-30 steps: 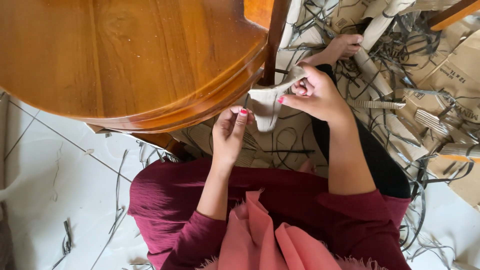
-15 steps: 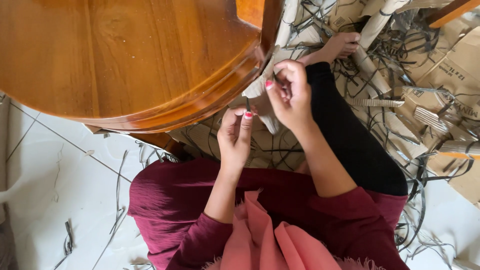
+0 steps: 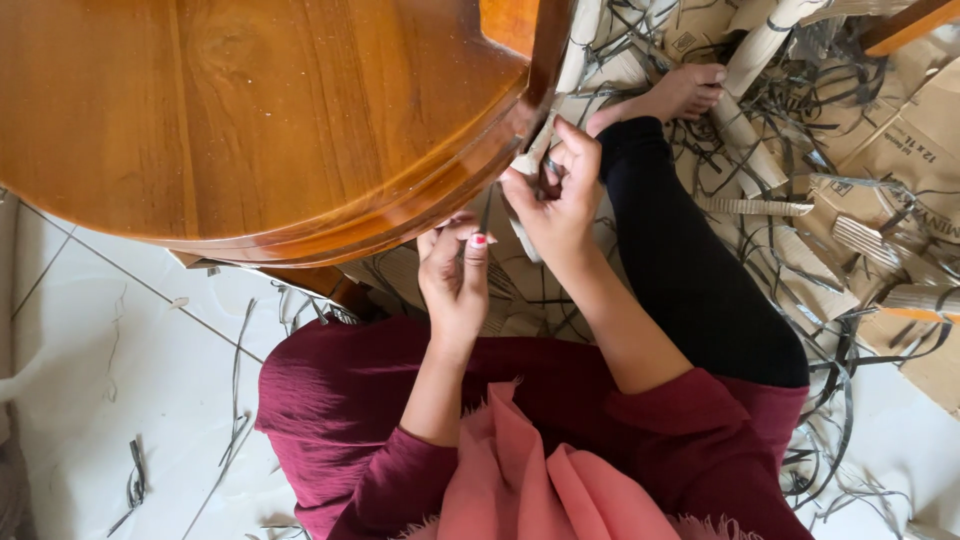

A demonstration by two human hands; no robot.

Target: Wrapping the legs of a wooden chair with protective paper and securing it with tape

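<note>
- Both hands have risen toward the rim of the table since half a second ago; the right hand [image 3: 558, 195] now sits higher in the centre of the frame, right under the table edge, and the left hand [image 3: 455, 275] has closed in below and to the left of it.
- Right hand: fingers curled and pinched on a pale, cream-coloured strip of cardboard wrapping [image 3: 527, 165] that runs up toward the dark wooden table leg [image 3: 548, 50] at the upper centre.
- Left hand: fingers bent, thumb with a red-painted nail upward, closed on a thin dark strap [image 3: 486, 208] that stands nearly upright between the two hands; how firmly it grips cannot be told.
- Round, glossy, honey-brown wooden table top [image 3: 230, 110] fills the upper left of the frame, its moulded rim just above both hands.
- Pale strip lies just right of centre, touching the right hand's fingertips and the table's edge.
- Person sits on the floor in a dark red garment, with a salmon-pink cloth [image 3: 540, 480] at the bottom centre and one leg in black [image 3: 690, 270] stretched toward the upper right, bare foot [image 3: 675, 95] near the top.
- Right side of the frame holds brown corrugated cardboard pieces [image 3: 900, 150] tangled with loose dark grey straps [image 3: 840, 400].
- White tiled floor [image 3: 90, 340] at lower left carries a few strap scraps.
</note>
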